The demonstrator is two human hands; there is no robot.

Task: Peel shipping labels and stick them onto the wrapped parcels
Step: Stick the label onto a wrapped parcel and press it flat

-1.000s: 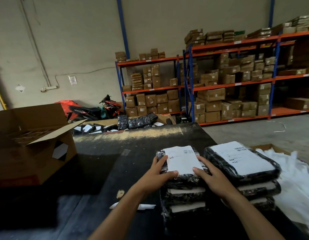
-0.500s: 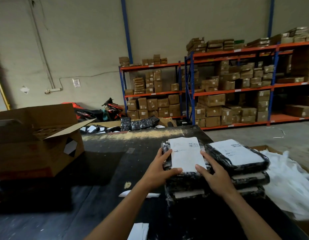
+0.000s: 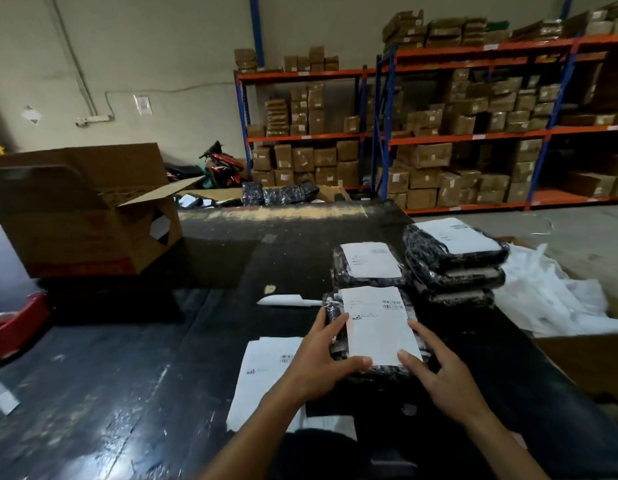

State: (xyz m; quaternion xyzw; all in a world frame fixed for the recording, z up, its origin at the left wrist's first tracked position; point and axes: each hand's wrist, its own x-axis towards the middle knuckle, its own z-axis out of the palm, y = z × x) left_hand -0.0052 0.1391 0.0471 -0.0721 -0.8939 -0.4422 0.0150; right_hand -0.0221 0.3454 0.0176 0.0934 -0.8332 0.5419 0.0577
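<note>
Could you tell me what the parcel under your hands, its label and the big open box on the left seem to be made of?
The parcel looks wrapped in black bubble film: glossy, dimpled highlights. Its label looks like matte white paper, printed with barcodes. The open box is plainly brown corrugated cardboard, dull, with creased flaps.
</note>
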